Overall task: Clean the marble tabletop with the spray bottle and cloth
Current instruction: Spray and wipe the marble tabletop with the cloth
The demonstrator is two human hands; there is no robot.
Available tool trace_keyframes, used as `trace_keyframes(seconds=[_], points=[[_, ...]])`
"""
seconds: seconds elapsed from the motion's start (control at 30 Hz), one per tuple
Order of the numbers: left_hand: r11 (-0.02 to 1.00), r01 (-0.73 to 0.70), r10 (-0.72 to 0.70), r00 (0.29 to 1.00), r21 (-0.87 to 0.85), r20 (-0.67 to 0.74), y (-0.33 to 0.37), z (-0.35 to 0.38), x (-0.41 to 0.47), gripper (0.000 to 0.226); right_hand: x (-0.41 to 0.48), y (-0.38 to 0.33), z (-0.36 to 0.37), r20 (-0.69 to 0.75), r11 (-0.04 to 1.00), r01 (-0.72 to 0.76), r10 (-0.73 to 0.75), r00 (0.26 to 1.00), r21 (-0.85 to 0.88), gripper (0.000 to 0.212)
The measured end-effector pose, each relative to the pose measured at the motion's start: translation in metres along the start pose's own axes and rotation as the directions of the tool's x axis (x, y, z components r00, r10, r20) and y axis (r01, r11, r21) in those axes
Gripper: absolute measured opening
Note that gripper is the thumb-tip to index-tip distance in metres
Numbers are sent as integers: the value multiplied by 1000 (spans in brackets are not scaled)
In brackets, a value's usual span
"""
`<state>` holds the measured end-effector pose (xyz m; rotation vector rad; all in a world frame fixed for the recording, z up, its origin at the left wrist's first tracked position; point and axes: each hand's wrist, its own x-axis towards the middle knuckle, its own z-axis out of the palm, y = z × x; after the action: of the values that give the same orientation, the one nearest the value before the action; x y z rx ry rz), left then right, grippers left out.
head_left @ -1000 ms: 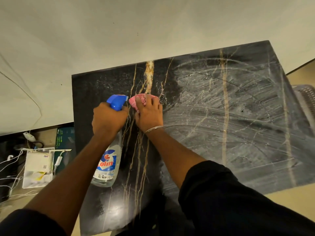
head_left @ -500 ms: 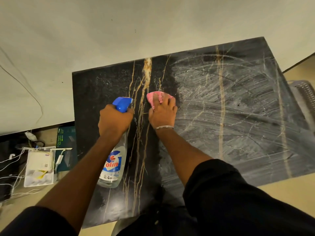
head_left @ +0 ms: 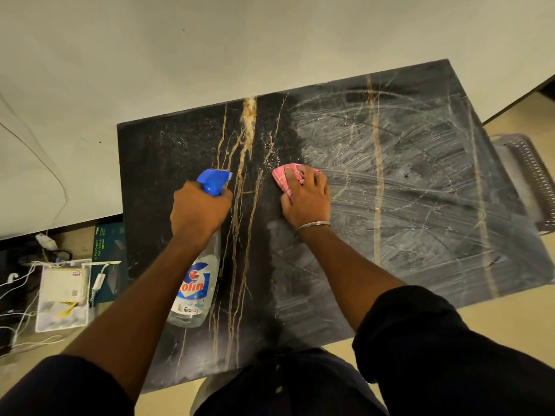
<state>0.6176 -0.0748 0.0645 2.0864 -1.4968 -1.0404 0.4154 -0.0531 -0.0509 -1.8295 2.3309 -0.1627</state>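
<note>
Against a plain pale wall we see the marble desk, a black slab with gold veins that fills most of the head view. Its right part is covered in pale, smeared, curving streaks. Its left part is darker and glossy, with fine droplets speckled around the thick gold vein.

Our two arms reach in from the bottom edge, both in dark sleeves pushed up above the forearm.

On the floor to the left of the desk lie a white box, a dark green carton and a tangle of white cables. Past the desk's right edge there is a dark mesh object; we cannot tell what it is.

The spray bottle is clear, with a blue and red label. It is held tilted over the dark left part of the desk, with its base toward us and its blue trigger head pointing away. Our left hand is wrapped tightly round its neck just below the trigger.

Just to the right, near the boundary between dark and streaked marble, our right hand lies palm-down with its fingers bent over the cloth. The cloth is a pink checked wad, pressed to the desk and showing past the fingertips and thumb.

A thin metal bangle circles the right wrist.
</note>
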Motion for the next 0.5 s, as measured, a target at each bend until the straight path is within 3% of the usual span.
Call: trace_keyframes(seconds=[0.1,0.37,0.5], points=[[1000,2,-2,1000,-6,2,-2,4,-6,25,-17,-25,5,-20,994,-104,105,994,46,63],[998,9,-8,1000,59,-28,-2,14,-14,31,-69,-77,18,8,956,275,-277,961,103,58],[998,-12,13,1000,60,-7,0,15,-15,34,-59,-29,11,-24,981,189,-189,982,38,61]])
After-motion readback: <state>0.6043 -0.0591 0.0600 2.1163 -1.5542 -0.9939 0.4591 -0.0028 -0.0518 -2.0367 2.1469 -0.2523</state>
